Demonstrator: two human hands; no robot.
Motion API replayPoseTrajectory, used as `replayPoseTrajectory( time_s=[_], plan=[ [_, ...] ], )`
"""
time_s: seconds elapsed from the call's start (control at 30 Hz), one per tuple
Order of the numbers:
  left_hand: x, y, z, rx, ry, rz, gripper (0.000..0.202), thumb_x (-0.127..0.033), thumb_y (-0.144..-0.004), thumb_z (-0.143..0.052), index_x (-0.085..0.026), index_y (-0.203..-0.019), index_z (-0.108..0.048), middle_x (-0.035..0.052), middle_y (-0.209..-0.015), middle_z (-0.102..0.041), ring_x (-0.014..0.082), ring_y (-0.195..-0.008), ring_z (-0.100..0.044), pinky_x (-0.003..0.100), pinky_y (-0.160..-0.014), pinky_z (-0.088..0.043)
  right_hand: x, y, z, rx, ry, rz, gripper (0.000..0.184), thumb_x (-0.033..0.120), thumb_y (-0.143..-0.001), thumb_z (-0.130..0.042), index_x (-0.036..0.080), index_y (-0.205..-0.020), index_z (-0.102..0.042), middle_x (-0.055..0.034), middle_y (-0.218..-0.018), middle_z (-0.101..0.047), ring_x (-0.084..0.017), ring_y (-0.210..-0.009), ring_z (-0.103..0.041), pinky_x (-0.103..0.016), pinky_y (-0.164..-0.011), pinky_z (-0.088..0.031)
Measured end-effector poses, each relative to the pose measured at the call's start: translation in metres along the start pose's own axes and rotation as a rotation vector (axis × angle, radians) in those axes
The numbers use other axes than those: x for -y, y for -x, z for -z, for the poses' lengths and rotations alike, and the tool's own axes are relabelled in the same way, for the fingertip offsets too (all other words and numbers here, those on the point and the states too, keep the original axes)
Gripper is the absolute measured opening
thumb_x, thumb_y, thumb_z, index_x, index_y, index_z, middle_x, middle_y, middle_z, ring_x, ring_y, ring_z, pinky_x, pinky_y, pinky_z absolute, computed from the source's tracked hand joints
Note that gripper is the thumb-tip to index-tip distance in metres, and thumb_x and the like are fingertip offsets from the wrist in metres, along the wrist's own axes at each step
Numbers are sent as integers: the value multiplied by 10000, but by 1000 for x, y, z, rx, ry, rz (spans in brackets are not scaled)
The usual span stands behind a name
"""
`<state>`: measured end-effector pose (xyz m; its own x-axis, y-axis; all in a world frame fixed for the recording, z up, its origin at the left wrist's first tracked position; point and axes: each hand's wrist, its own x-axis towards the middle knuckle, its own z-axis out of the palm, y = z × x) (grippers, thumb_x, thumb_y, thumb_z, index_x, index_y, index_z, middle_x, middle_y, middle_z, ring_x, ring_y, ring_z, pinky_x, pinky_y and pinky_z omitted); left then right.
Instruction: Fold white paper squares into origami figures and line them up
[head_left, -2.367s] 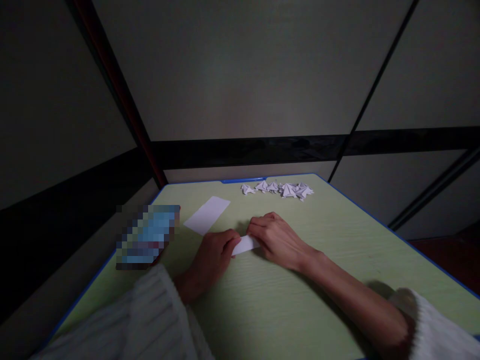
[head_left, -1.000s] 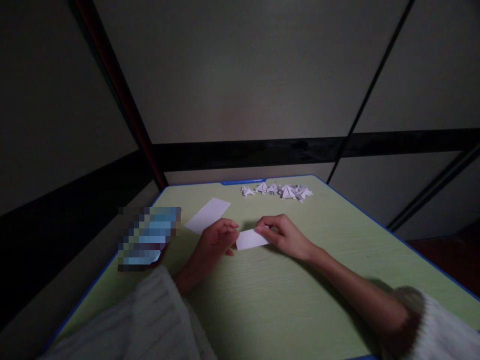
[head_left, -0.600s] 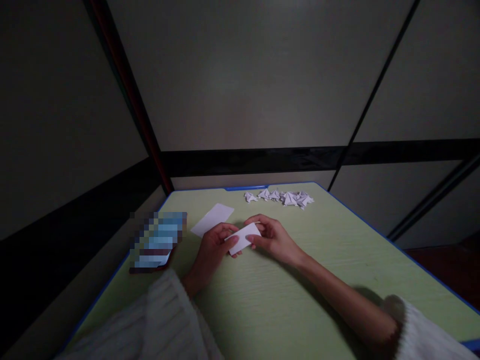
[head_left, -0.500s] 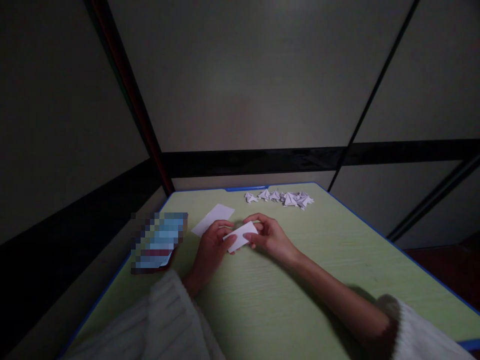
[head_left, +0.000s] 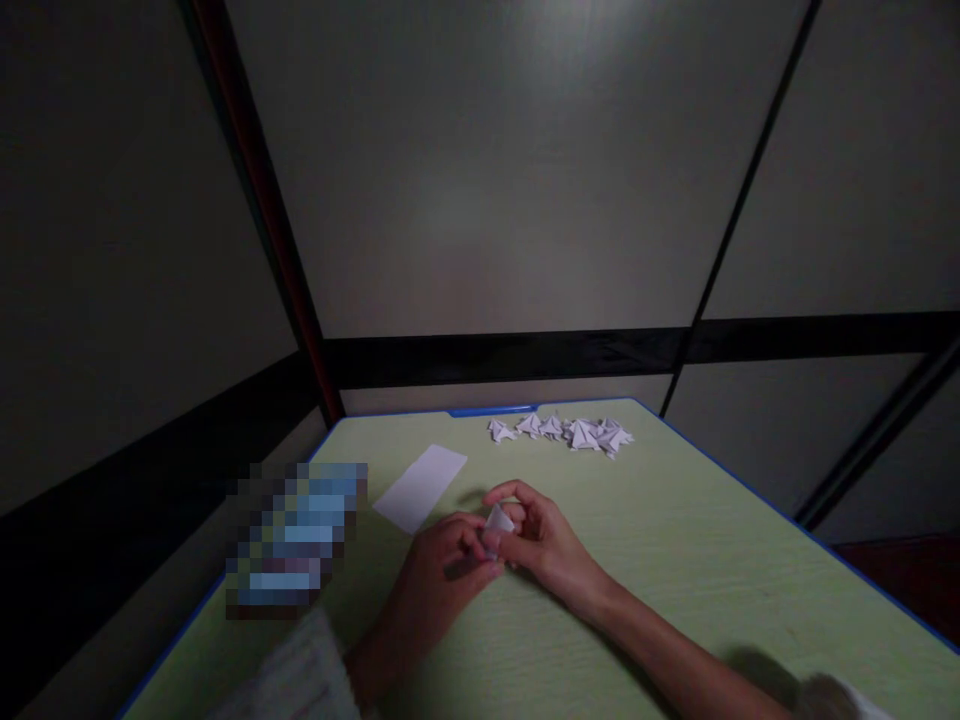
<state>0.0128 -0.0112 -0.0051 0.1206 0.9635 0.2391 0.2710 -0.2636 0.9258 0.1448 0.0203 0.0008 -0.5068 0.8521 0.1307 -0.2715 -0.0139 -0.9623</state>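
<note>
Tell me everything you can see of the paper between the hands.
The paper is white and small, looks folded, and rises to a pointed corner. The right hand has its thumb across the lower part; the fingers of the left hand are at its left side. They hide much of it, so its full shape is unclear.

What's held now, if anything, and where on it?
A small white paper: the right hand's grip pinches its lower part, thumb across the near face. The left hand's grip is at its left edge; whether it pinches can't be told.
</note>
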Motion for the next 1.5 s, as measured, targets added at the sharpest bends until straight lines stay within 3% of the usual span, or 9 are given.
replayPoseTrajectory(
  time_s=[0.13, 0.33, 0.7, 1.1, 1.33, 1.5],
  plan=[
    [-2, 1, -1, 52, 187, 92, 57, -155, -598, -563, -150, -583, -509, 42, -729, -609, 165, -717, -565, 273, -658, -429, 2, 4, 2, 101, 9, -1, 394, 217, -535, -692, 157, -838, -447, 88, -513, -457, -30, -445, -397, -153, -434, -284],
    [-1, 0, -2, 80, 296, 258, 124, -136, -536, -604, -153, -633, -529, -15, -603, -612, 119, -559, -552, 208, -487, -388, 1, 5, 6, 74, 77, 45, 338, 209, -573, -670, 145, -839, -472, 89, -504, -425, -27, -452, -375, -158, -446, -285],
    [4, -4, 1, 77, 366, 239, 150, -139, -550, -609, -160, -677, -533, -12, -585, -617, 129, -595, -575, 238, -570, -416, 3, 4, 7, -41, 135, 76, 337, 266, -576, -660, 158, -828, -463, 86, -506, -399, -36, -440, -340, -175, -427, -257],
    [0, -3, 2, 113, 430, 255, 131, -170, -553, -620, -149, -656, -542, -11, -596, -628, 118, -588, -570, 223, -565, -409, 2, 3, 10, -19, 151, 71, 358, 239, -577, -654, 156, -862, -452, 84, -514, -401, -39, -450, -335, -175, -435, -253],
    [2, -3, 3, 17, 518, 243, 266, -222, -596, -568, -154, -846, -508, 14, -682, -649, 143, -583, -583, 218, -510, -400, 3, 2, 13, -84, 184, 114, 275, 154, -622, -560, 157, -881, -467, 76, -524, -369, -50, -457, -324, -191, -445, -259],
    [-5, -2, 6, -55, 442, 300, 298, -239, -576, -619, -131, -829, -504, 1, -585, -640, 127, -514, -564, 206, -490, -390, 0, 0, 15, -94, 230, 91, 269, 113, -602, -554, 150, -858, -479, 83, -497, -351, -48, -439, -318, -190, -433, -246]
  ],
)
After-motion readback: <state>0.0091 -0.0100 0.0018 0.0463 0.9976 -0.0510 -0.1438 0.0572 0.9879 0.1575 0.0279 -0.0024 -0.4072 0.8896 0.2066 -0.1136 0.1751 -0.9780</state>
